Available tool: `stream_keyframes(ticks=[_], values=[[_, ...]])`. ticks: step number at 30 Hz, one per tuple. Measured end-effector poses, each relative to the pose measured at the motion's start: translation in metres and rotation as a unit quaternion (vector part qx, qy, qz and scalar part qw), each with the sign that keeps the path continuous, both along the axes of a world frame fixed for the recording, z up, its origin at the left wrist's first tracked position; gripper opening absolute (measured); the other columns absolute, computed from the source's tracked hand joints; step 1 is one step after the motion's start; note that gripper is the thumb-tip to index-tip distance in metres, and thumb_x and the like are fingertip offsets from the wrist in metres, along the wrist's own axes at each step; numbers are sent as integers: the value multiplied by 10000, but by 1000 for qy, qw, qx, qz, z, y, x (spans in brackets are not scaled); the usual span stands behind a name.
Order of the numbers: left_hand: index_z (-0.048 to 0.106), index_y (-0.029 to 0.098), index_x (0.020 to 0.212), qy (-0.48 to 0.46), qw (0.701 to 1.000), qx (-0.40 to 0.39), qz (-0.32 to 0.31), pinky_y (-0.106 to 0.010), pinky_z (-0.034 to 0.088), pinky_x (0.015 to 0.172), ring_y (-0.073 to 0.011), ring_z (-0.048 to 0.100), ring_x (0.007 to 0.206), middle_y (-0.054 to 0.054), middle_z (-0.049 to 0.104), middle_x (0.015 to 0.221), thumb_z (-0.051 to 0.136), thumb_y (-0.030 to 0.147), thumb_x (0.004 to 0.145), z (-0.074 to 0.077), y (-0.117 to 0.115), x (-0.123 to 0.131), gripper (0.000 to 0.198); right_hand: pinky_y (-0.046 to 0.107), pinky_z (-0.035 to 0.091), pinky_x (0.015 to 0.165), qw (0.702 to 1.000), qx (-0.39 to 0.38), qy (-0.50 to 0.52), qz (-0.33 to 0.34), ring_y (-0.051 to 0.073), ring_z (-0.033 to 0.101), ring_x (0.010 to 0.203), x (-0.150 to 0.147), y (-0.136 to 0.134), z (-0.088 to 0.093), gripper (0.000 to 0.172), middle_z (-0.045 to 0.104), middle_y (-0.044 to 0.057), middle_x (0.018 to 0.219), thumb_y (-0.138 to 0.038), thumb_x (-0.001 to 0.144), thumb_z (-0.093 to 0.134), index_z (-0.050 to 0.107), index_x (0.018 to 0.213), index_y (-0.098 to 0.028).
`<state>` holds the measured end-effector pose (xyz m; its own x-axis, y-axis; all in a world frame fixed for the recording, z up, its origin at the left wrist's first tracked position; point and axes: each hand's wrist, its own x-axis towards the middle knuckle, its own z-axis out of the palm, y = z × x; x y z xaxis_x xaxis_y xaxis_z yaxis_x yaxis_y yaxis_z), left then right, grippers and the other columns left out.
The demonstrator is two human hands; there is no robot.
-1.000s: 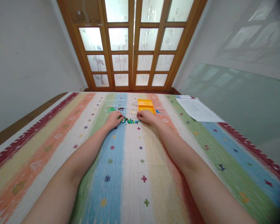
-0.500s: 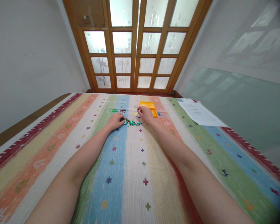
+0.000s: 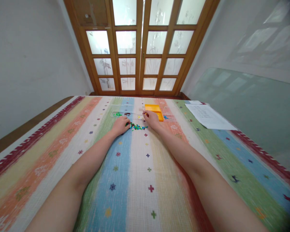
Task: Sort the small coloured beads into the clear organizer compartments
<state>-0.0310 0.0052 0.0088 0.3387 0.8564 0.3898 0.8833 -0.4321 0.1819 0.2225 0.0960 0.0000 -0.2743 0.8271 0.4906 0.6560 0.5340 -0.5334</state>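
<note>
A low pile of small mixed pieces [image 3: 137,127], green, blue, white and dark red, lies on the striped cloth. My left hand [image 3: 121,125] rests at the pile's left end, fingers curled inward and touching it; whatever is between them is hidden. My right hand [image 3: 151,119] hovers just beyond the pile with thumb and finger pinched together, anything in them too small to name. Beside it stands an open yellow box [image 3: 154,108]. Clear trays hold sorted bits: green pieces [image 3: 117,114], dark brown pieces [image 3: 127,114] and blue pieces [image 3: 166,117].
Printed paper sheets [image 3: 209,116] lie on the right side of the table. The striped tablecloth [image 3: 135,180] runs to the far edge. Behind it are wooden glazed doors [image 3: 141,61], and a pale glass panel [image 3: 251,103] leans on the right.
My right hand has shifted very slightly to the right, still pinched. The left hand stays at the pile. The view has tilted a little.
</note>
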Motion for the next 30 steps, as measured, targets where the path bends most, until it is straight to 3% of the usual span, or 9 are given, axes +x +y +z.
stream_keyframes(ticks=[6, 11, 18, 22, 30], values=[[723, 211, 886, -30, 999, -12, -5, -390, 469, 902, -252, 601, 966, -78, 680, 959, 624, 246, 913, -1, 0, 0, 108, 279, 390, 707, 999, -1, -18, 36, 196, 614, 786, -2, -24, 1, 169, 708, 41, 850, -231, 970, 595, 751, 1023, -192], [706, 207, 874, -48, 999, -2, -1, -392, 472, 918, -247, 605, 974, -72, 677, 964, 607, 239, 910, -1, 1, 2, 109, 286, 418, 771, 999, 6, -26, 47, 199, 626, 844, -5, -27, 1, 172, 725, 49, 916, -223, 982, 588, 746, 1045, -196], [713, 221, 889, -70, 993, -47, -83, -404, 475, 991, -254, 615, 1047, -70, 684, 1018, 627, 216, 889, 10, -8, 13, 87, 288, 436, 811, 997, -5, -47, 56, 202, 637, 886, -5, -31, 2, 172, 738, 54, 965, -194, 966, 606, 750, 1061, -194], [735, 228, 895, -55, 990, -63, -116, -410, 467, 1012, -259, 615, 1069, -72, 684, 1034, 644, 248, 898, 10, -11, 17, 93, 281, 441, 817, 994, -6, -53, 94, 195, 635, 879, -4, -35, 4, 177, 737, 54, 967, -213, 975, 598, 758, 1051, -198], [723, 211, 884, -86, 996, -11, -24, -396, 471, 945, -242, 611, 986, -66, 684, 971, 600, 282, 950, 0, 5, -2, 157, 276, 419, 847, 960, 17, -123, 250, 194, 607, 906, -11, -44, 10, 165, 699, 49, 927, -200, 957, 622, 774, 1022, -203]])
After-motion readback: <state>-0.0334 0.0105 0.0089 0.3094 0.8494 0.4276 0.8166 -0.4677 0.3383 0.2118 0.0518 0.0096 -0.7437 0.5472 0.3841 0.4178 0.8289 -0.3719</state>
